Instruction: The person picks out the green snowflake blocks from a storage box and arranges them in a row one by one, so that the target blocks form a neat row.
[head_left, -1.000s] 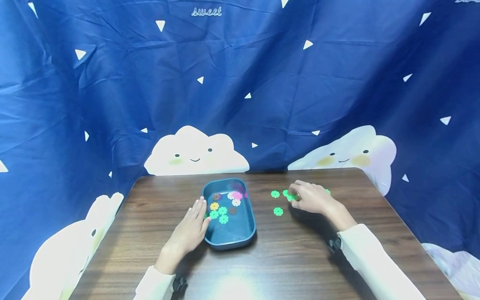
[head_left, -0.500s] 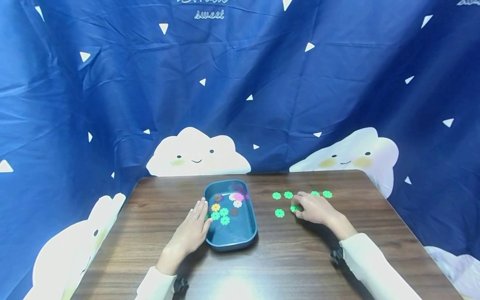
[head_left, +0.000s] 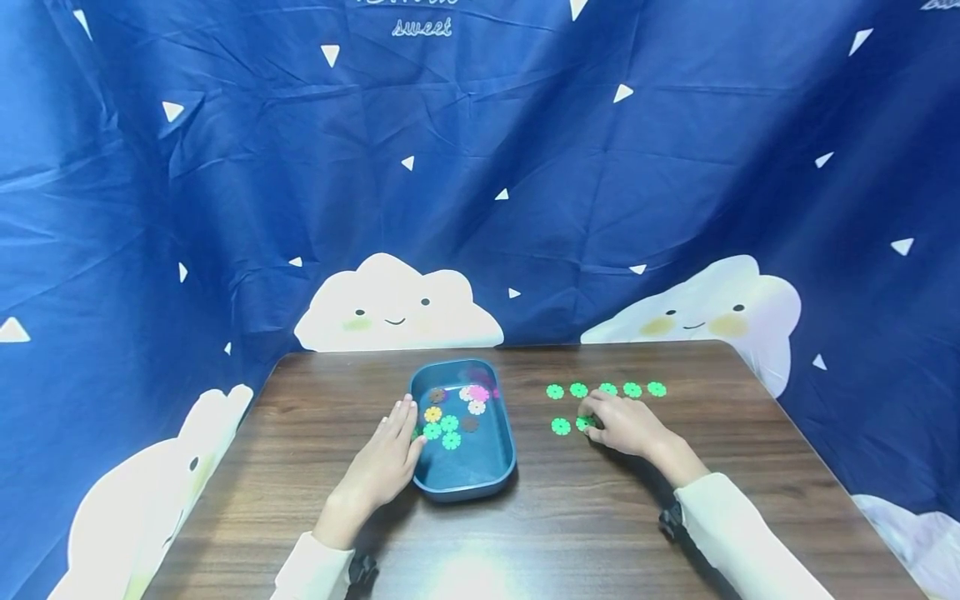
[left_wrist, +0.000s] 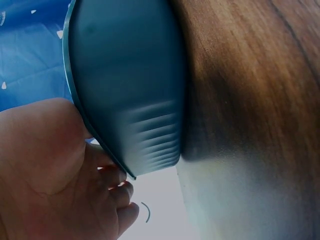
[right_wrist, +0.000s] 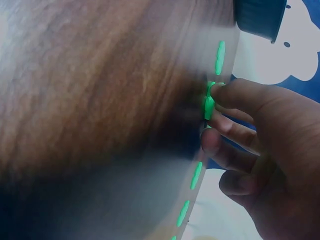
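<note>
My left hand (head_left: 382, 458) rests with straight fingers along the left rim of a blue-green tray (head_left: 465, 493). From below, the left wrist view shows that hand (left_wrist: 55, 170) against the rim of the tray (left_wrist: 130, 75). On the tray's right, my right hand (head_left: 626, 425) pinches a green flower-shaped disc (head_left: 582, 423) at the table top. In the right wrist view the thumb and fingers close around this disc (right_wrist: 209, 106). A matching green disc (head_left: 560, 427) lies just left of it. Behind them, several green discs form a row, one of them (head_left: 578, 390) near the fingertips.
Inside the tray lie several flower discs: green ones (head_left: 450, 441), a yellow one (head_left: 432, 414), a pink one (head_left: 478, 393), white and brown ones. The brown wooden table (head_left: 337, 392) ends at a blue curtain (head_left: 480, 167) printed with clouds and triangles.
My right hand has moved from the back row toward me, bringing a green disc beside the front one. The discs in the back row now stand more evenly spaced. The left hand stays put.
</note>
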